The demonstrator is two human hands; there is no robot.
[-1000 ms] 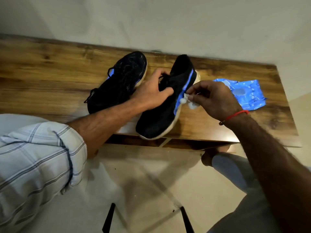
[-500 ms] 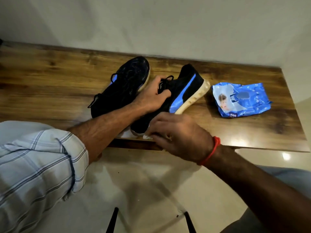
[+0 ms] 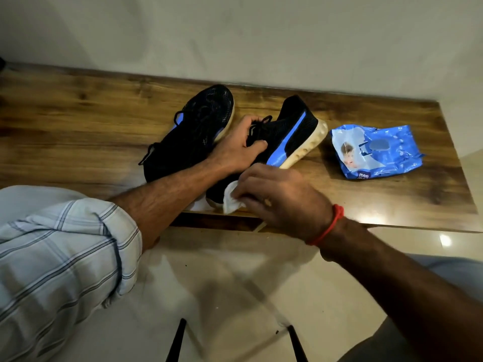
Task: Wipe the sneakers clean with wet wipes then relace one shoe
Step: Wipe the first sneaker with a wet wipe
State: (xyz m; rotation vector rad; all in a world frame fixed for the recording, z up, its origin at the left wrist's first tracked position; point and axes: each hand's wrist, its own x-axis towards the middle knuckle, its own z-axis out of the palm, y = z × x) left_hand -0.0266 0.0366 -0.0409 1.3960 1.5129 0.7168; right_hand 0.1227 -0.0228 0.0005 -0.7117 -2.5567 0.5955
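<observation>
White wipe [image 3: 231, 198] in right hand [image 3: 282, 197] | left hand [image 3: 239, 147] grips sneaker [image 3: 287, 129]

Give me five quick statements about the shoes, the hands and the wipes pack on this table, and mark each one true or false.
1. The left hand grips the right-hand sneaker at its laces. True.
2. The right hand holds nothing. False: it presses a white wipe against the near end of that sneaker.
3. The blue wipes pack lies on the wooden table, to the right of both sneakers. True.
4. The left-hand sneaker is lifted off the table. False: it rests on the tabletop, and no hand holds it.
5. The sneaker being wiped lies flat on its sole. False: it is tipped, with its pale sole showing on the right.
</observation>
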